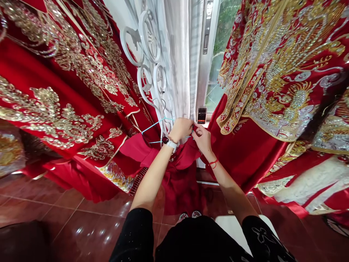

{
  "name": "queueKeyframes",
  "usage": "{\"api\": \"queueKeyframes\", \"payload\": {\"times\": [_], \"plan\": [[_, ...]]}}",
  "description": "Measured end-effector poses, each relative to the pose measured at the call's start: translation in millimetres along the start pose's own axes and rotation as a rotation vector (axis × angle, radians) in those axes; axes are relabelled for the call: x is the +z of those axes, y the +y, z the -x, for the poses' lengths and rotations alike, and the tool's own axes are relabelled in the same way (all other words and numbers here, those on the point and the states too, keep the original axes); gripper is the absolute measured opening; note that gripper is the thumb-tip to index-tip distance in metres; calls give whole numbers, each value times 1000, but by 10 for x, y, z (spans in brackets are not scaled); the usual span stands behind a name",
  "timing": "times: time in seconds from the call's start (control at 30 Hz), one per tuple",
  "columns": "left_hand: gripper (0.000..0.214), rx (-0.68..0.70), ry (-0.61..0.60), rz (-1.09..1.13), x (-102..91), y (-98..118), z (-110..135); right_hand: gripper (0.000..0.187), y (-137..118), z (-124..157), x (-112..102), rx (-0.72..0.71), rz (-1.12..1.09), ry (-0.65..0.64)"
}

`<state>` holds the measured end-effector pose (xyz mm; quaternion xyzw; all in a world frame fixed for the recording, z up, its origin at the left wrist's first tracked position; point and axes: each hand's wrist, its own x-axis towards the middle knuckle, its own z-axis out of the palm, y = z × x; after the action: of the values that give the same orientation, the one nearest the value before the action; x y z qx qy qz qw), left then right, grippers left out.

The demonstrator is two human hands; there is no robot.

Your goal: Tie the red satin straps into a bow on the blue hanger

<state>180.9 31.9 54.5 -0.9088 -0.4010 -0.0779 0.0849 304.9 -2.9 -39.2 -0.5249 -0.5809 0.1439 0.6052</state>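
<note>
Under both hands: red garment (185, 160), by blue hanger (152, 126).
Hanger axis: approx L–R, mostly L of fingers.
R hand (202, 138): fingertips pinched, on what can't tell.
L hand (182, 128): fingers curled, grip hidden, can't tell.
Nearer: both, meeting @ hanger's R side.

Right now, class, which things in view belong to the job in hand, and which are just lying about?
In the job:
- left hand and right hand, fingertips close together
- plain red garment, below the hands
- blue hanger, by the left hand

Just about:
- phone, beyond the hands
- beaded garments, both sides
- white curtain
</note>
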Motion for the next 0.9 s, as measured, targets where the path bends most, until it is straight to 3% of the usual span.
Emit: {"api": "queueKeyframes", "payload": {"times": [0.1,0.17,0.27,0.33,0.43,0.5,0.6,0.67,0.8,0.9], "plan": [[32,-2,13,10,27,-8,-22,33,-14,-52,24,-3,13,14],[31,8,61,20,67,10,-1,38,13,-6,14,2,-27,-49],[34,49,232,120,146,44,186,53,117,146,-64,60,-103,-181],[37,3,419,222,215,6,460,61,211,240,-156,90,-102,-214],[35,-345,762,279,375,-242,1047,58,333,291,-317,58,16,-153],[41,-563,920,282,524,-505,1450,50,379,273,-387,-4,162,-94],[59,-647,866,350,769,-846,1878,41,410,246,-332,-93,325,-95],[60,-655,803,408,905,-942,2004,42,428,262,-190,-112,341,-149],[49,-780,832,386,1015,-908,1991,58,490,343,74,-67,307,-184],[42,-809,834,376,1001,-903,1917,64,570,419,94,-43,268,-199]]}}
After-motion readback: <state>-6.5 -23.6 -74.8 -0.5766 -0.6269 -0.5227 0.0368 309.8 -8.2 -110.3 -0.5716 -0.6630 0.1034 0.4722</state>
